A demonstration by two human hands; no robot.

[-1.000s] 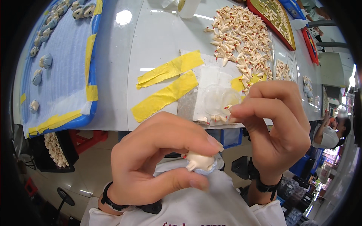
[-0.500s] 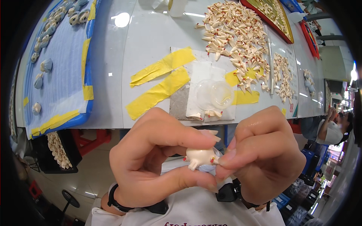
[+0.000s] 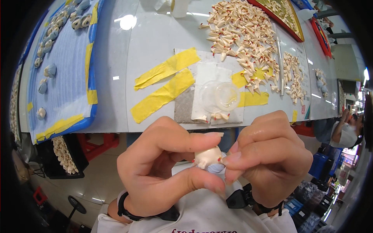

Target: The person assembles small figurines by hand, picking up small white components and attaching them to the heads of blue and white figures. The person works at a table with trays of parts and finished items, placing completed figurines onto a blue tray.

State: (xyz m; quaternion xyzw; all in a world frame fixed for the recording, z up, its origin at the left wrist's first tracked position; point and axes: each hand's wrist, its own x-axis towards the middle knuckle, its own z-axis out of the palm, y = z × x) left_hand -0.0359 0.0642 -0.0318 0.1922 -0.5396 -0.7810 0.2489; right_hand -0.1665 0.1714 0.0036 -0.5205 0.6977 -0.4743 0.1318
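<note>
We pinch a small cream figure (image 3: 208,157) between our left hand (image 3: 163,167) thumb and forefinger, while our right hand (image 3: 272,163) fingertips close on its side, below the white table (image 3: 151,46). Yellow tape strips (image 3: 165,83) lie beside a clear cup (image 3: 221,95), a heap of cream pieces (image 3: 241,35) beyond.

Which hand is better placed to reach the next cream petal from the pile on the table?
Probably the right hand: the petal pile lies on its side, and the left hand grips the small cream piece.
</note>
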